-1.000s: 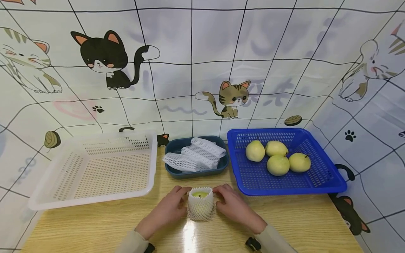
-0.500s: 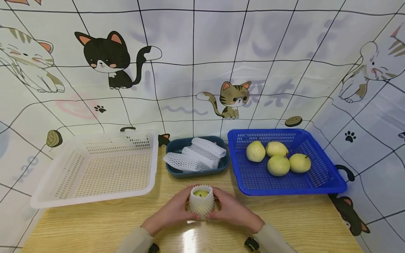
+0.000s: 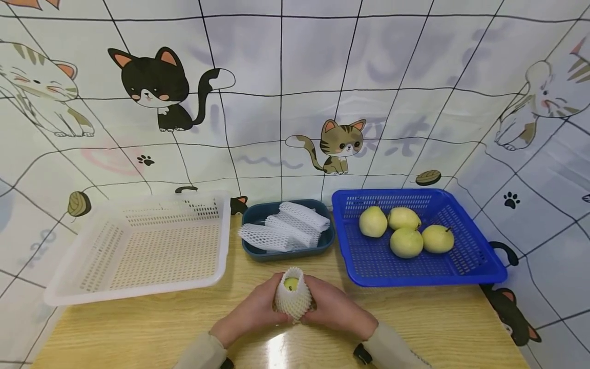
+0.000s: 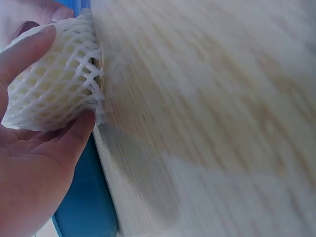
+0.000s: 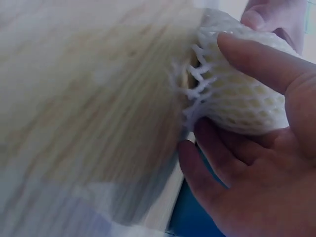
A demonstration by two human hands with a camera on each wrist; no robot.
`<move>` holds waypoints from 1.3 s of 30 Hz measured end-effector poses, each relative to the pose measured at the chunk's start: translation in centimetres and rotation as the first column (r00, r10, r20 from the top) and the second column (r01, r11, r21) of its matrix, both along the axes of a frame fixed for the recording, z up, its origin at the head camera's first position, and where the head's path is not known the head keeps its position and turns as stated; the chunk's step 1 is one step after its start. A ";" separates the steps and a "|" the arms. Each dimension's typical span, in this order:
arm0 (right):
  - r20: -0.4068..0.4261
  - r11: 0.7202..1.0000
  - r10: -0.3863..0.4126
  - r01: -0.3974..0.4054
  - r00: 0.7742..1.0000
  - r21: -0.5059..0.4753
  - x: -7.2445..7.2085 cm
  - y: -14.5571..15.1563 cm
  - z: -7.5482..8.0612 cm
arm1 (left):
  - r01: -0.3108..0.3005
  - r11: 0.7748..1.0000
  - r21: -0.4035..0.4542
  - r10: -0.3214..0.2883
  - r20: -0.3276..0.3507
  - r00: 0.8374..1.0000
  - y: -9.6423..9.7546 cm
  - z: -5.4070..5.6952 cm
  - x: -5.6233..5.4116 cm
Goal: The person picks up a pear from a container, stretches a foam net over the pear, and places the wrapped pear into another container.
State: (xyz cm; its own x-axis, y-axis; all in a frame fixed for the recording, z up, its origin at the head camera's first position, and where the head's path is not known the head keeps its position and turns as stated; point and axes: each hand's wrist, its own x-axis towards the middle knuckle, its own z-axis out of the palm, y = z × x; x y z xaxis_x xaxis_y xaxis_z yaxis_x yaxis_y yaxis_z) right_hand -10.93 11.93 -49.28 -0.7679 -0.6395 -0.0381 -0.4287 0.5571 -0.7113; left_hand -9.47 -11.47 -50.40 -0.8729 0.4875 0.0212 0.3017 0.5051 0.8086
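Observation:
A yellow-green pear [image 3: 291, 284] stands inside a white foam net sleeve [image 3: 295, 304] at the front middle of the table in the head view. Its stem end shows through the sleeve's open top. My left hand [image 3: 258, 307] holds the sleeved pear from the left, its thumb on the near side. From the right, my right hand [image 3: 333, 306] grips it in the same way. Both wrist views show thumb and fingers curved round the net [image 4: 54, 74], whose loose lower edge hangs close to the wood. Whether the pear touches the table is hard to tell.
Behind the hands stands a dark teal tray [image 3: 288, 255] with several foam net sleeves [image 3: 290, 228]. A blue basket [image 3: 369, 264] at the right holds several bare pears [image 3: 406, 242]. To the left is a white perforated basket [image 3: 168, 251]. A cat-patterned sheet backs the table.
Both hands have closed in from the sides and now wrap the sleeved pear. The sleeve's top has narrowed and stands taller round the pear, tilting slightly.

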 end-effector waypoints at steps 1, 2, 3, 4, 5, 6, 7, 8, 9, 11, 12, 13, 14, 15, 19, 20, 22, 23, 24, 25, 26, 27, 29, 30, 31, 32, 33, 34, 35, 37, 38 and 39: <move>0.003 1.000 -0.001 0.001 1.000 -0.002 0.0 0.0 0.1 | -0.009 1.000 0.004 0.009 0.009 1.000 0.0 0.0 0.0; 0.013 1.000 -0.002 0.003 1.000 -0.006 0.0 0.1 0.2 | -0.021 1.000 0.008 0.020 0.027 0.999 0.0 -0.1 0.1; 0.031 1.000 -0.005 0.006 0.999 -0.012 0.0 0.1 0.3 | -0.031 0.999 0.015 0.030 0.041 0.999 -0.1 -0.1 0.1; 0.052 1.000 -0.009 0.010 0.999 -0.019 0.0 0.2 0.4 | -0.041 0.999 0.028 0.040 0.058 0.998 -0.1 -0.1 0.2; 0.081 0.999 -0.009 0.012 0.997 -0.037 0.0 0.3 0.6 | -0.053 0.997 0.047 0.049 0.082 0.995 -0.2 -0.1 0.2; 0.114 0.998 -0.009 0.016 0.993 -0.058 0.0 0.5 0.8 | -0.062 0.995 0.079 0.053 0.112 0.992 -0.2 0.0 0.3; 0.140 0.997 -0.013 0.023 0.990 -0.075 0.1 0.7 0.9 | -0.071 0.990 0.124 0.052 0.150 0.987 -0.2 0.1 0.4; 0.174 0.994 -0.019 0.036 0.985 -0.099 0.1 0.9 1.1 | -0.081 0.981 0.177 0.047 0.191 0.980 -0.2 0.2 0.5; 0.210 0.990 -0.028 0.056 0.977 -0.126 0.1 1.1 1.4 | -0.094 0.966 0.240 0.036 0.237 0.971 -0.2 0.3 0.5; 0.275 0.978 -0.044 0.097 0.960 -0.184 0.1 1.3 1.8 | -0.134 0.924 0.357 0.012 0.324 0.946 -0.1 0.6 0.7; 0.301 0.970 -0.055 0.122 0.952 -0.208 0.2 1.4 2.0 | -0.158 0.900 0.406 0.001 0.361 0.932 -0.1 0.8 0.8; 0.321 0.962 -0.062 0.143 0.945 -0.233 0.2 1.5 2.3 | -0.183 0.878 0.442 -0.005 0.390 0.921 0.0 0.9 0.9; 0.340 0.953 -0.066 0.160 0.938 -0.258 0.2 1.6 2.4 | -0.207 0.860 0.467 -0.003 0.410 0.912 0.1 1.1 1.0; 0.349 0.945 -0.066 0.171 0.935 -0.279 0.2 1.6 2.5 | -0.229 0.847 0.480 0.004 0.426 0.905 0.2 1.3 1.1; 0.328 0.928 -0.051 0.166 0.943 -0.332 0.4 1.7 2.7 | -0.317 0.801 0.507 0.064 0.454 0.889 0.5 1.7 1.6; 0.315 0.926 -0.054 0.165 0.947 -0.339 0.5 1.7 2.7 | -0.333 0.785 0.523 0.069 0.461 0.885 0.6 1.7 1.7; 0.269 0.924 -0.063 0.158 0.961 -0.347 0.7 1.7 2.8 | -0.355 0.745 0.565 0.063 0.471 0.880 0.8 1.8 1.8; 0.239 0.924 -0.074 0.156 0.968 -0.348 0.8 1.7 2.8 | -0.359 0.723 0.590 0.047 0.477 0.878 0.8 1.8 1.9; 0.200 0.926 -0.087 0.153 0.976 -0.346 1.0 1.7 2.8 | -0.359 0.698 0.620 0.022 0.483 0.876 0.9 1.8 1.9; 0.150 0.929 -0.111 0.157 0.982 -0.337 1.1 1.6 2.8 | -0.360 0.673 0.646 -0.007 0.493 0.870 1.0 1.9 2.0; 0.093 0.930 -0.135 0.159 0.986 -0.332 1.2 1.5 2.8 | -0.361 0.652 0.667 -0.037 0.504 0.863 1.0 2.0 2.0; 0.029 0.930 -0.155 0.156 0.987 -0.333 1.2 1.4 2.8 | -0.365 0.630 0.685 -0.062 0.513 0.856 1.0 2.1 2.1; -0.106 0.927 -0.188 0.140 0.976 -0.348 1.2 1.3 2.8 | -0.375 0.594 0.712 -0.108 0.532 0.840 1.1 2.3 2.2; -0.168 0.923 -0.198 0.126 0.966 -0.363 1.2 1.2 2.8 | -0.381 0.576 0.723 -0.126 0.539 0.833 1.1 2.4 2.3; -0.230 0.921 -0.206 0.109 0.951 -0.374 1.1 1.2 2.9 | -0.389 0.566 0.727 -0.133 0.546 0.827 1.2 2.6 2.3; -0.285 0.919 -0.206 0.085 0.936 -0.386 1.1 1.2 2.9 | -0.393 0.555 0.733 -0.138 0.548 0.825 1.3 2.7 2.3; -0.338 0.919 -0.204 0.061 0.919 -0.391 1.0 1.2 3.0 | -0.397 0.545 0.739 -0.142 0.548 0.824 1.4 2.8 2.3; -0.378 0.919 -0.201 0.040 0.904 -0.392 1.0 1.2 3.1 | -0.398 0.539 0.743 -0.145 0.547 0.825 1.4 2.9 2.3; -0.408 0.920 -0.198 0.025 0.891 -0.392 1.0 1.2 3.1 | -0.399 0.534 0.745 -0.146 0.546 0.825 1.5 3.0 2.3; -0.455 0.922 -0.199 0.009 0.868 -0.387 0.9 1.1 3.3 | -0.400 0.527 0.750 -0.148 0.545 0.825 1.7 3.2 2.3; -0.469 0.922 -0.203 0.006 0.860 -0.388 0.9 1.1 3.3 | -0.402 0.525 0.750 -0.148 0.546 0.825 1.7 3.2 2.2; -0.483 0.921 -0.208 0.004 0.850 -0.390 0.9 1.0 3.4 | -0.407 0.522 0.749 -0.147 0.550 0.822 1.8 3.3 2.2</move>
State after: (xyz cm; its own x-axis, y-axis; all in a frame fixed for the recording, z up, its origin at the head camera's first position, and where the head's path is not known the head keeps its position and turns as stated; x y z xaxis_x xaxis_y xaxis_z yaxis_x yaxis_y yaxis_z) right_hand -10.01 12.96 -45.89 -0.6755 -0.4415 0.5906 -0.7366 0.3679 -0.5675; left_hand -7.26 -9.69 -47.13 -0.9248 0.3652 -0.1065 -0.2788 -0.4601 0.8430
